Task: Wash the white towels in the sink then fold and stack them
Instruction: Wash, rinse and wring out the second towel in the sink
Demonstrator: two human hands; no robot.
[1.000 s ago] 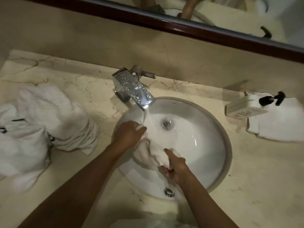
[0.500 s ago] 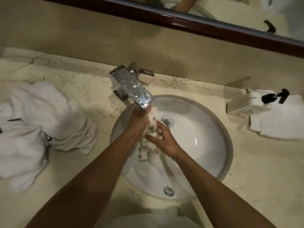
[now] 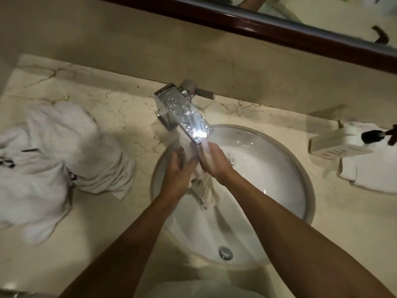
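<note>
Both hands, left (image 3: 175, 171) and right (image 3: 214, 161), grasp 1 wet white towel (image 3: 203, 188) between them, directly under the faucet (image 3: 184, 116) spout, above the sink (image 3: 296, 160) basin. Towel's lower end hangs into the basin. Heap of white towels (image 3: 64, 160) lies on the desk (image 3: 343, 222), left of the sink.

A bathroom: a round white sink (image 3: 285, 168) set into a marble tabletop (image 3: 107, 108), a chrome tap (image 3: 182, 114) at its back edge, a framed mirror (image 3: 279, 29) above, a soap dispenser (image 3: 339, 145) near the right edge.
</note>
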